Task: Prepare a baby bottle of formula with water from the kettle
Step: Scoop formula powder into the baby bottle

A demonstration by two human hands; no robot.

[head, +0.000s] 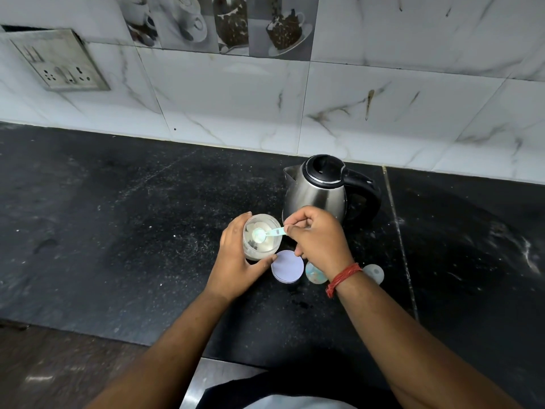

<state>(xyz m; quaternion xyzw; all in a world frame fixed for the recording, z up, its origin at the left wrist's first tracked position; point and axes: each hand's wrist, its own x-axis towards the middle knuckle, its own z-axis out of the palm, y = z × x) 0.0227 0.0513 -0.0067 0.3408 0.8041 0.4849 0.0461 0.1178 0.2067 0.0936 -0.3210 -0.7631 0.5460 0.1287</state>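
Observation:
My left hand [236,261] wraps around a clear round jar [261,237] holding white formula powder, its mouth uncovered. My right hand [318,240] pinches the handle of a small pale blue scoop [267,233], whose bowl sits over the jar's mouth with powder in it. A steel kettle [317,190] with a black lid and handle stands just behind my hands. Below the jar, a round pale lid [287,268] lies flat on the counter. To its right a baby bottle [315,273] shows, largely hidden by my right wrist.
A small round translucent cap [374,273] lies to the right of my wrist. The black stone counter [132,216] runs wide to the left and right. A white tiled wall with a socket plate [63,62] is behind. The counter's front edge is near my body.

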